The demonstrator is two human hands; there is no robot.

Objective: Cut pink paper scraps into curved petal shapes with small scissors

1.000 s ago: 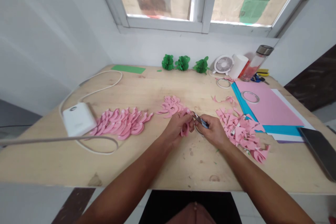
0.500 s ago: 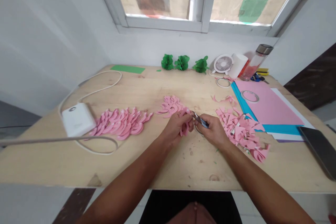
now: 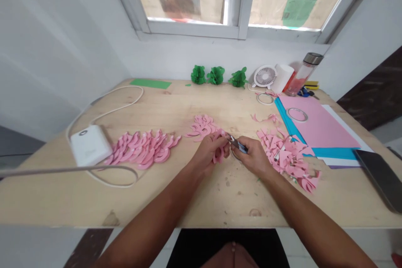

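Observation:
Between the thumb and fingers of my left hand (image 3: 212, 150) is a curled pink paper piece (image 3: 219, 155), partly hidden by the fingers. My right hand (image 3: 253, 155) is closed around dark-handled scissors (image 3: 238, 144). Their metal tip meets the paper's edge by my left fingertips; the handle loops are mostly hidden in my palm. Just beyond my left hand lies a small heap of curved pink paper pieces (image 3: 202, 126). A larger spread of similar curved pieces (image 3: 144, 148) lies to the left. Beside my right hand are pink paper scraps (image 3: 287, 155).
A white box (image 3: 90, 145) with a cable sits at left. On the right lie coloured paper sheets (image 3: 323, 127), a silver ring (image 3: 297, 114) and a phone (image 3: 380, 178). Green paper ornaments (image 3: 215, 75), a small fan (image 3: 264, 76) and a glass bottle (image 3: 304, 75) line the back.
The whole view has shifted slightly. Both hands keep nearly the same place and hold, with the scissors' tip still at the pink paper piece.

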